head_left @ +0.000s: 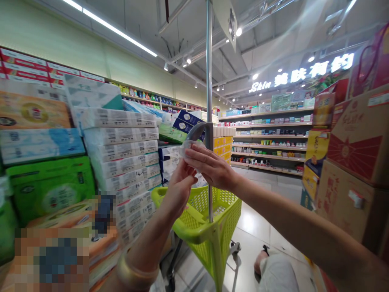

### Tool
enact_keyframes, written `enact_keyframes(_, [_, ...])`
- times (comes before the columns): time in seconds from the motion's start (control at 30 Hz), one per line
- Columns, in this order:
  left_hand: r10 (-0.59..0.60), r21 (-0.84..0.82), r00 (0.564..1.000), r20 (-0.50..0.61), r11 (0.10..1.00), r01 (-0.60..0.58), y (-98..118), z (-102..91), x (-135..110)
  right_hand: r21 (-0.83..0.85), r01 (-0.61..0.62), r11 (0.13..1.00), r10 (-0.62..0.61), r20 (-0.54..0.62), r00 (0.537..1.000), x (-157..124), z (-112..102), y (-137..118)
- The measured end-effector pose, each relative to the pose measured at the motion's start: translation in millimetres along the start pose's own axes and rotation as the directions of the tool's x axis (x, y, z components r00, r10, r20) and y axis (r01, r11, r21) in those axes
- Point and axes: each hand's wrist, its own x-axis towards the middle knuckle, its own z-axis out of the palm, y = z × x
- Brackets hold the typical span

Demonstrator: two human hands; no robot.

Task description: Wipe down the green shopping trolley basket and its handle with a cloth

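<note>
Both my hands meet in front of me above a lime-green shopping basket cart. My left hand is raised with its fingers pinched on the lower edge of a thin clear plastic bag or film. My right hand reaches in from the right and pinches the same clear plastic from above. A gold bangle sits on my left wrist. The cart's grey handle curves just behind the plastic, beside a tall metal pole.
Stacked tissue packs and cartons fill the left side. Brown and red cardboard boxes rise on the right. Shelves of bottles line the far aisle under a lit sign. My foot shows on the tiled floor.
</note>
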Motion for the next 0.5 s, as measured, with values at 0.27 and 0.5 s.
enact_keyframes(0.27, [-0.053, 0.047, 0.998, -0.02, 0.997, 0.054, 3.2, -4.5, -0.1, 0.099, -0.319, 0.942, 0.327, -0.079, 0.942, -55.5, -2.9, 8.1])
enact_keyframes(0.5, [-0.002, 0.045, 0.999, -0.044, 0.999, 0.004, -0.8, 0.6, 0.5, 0.627, -0.618, 0.475, 0.869, -0.221, 0.443, -20.0, 6.0, 37.8])
